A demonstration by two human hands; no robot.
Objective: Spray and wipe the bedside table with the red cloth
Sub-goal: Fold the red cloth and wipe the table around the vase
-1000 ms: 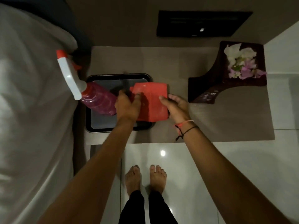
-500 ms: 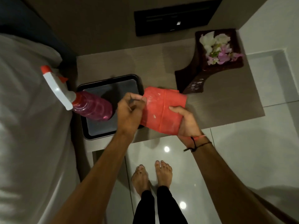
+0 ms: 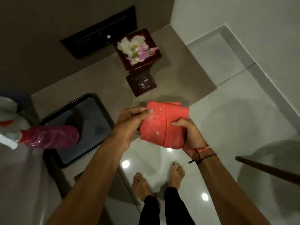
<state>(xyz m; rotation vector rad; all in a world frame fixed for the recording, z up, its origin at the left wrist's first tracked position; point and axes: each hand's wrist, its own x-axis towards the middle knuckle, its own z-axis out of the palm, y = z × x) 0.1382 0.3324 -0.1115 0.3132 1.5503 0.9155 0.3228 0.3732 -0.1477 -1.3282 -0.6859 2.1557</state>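
Note:
A folded red cloth (image 3: pixel 164 124) is held between both hands, just off the front edge of the beige bedside table (image 3: pixel 103 75). My left hand (image 3: pixel 131 122) pinches its upper left corner with thumb and fingers. My right hand (image 3: pixel 190 135) cups its right side from below. A spray bottle (image 3: pixel 53 136) with pink liquid and a white and red trigger head stands on a dark tray (image 3: pixel 97 101) at the table's left end. The tabletop near the cloth looks wet.
A dark wooden stand (image 3: pixel 141 75) topped with white and pink flowers sits on the table behind the cloth. A black panel (image 3: pixel 100 31) is on the wall. White bedding (image 3: pixel 21 176) lies left, glossy floor tiles and my bare feet (image 3: pixel 157 181) below, a dark wooden edge (image 3: pixel 267 169) at right.
The cloth has come off the tray and tabletop, moving right and toward me between both hands, folded over. The view has swung right; the spray bottle stayed on the tray.

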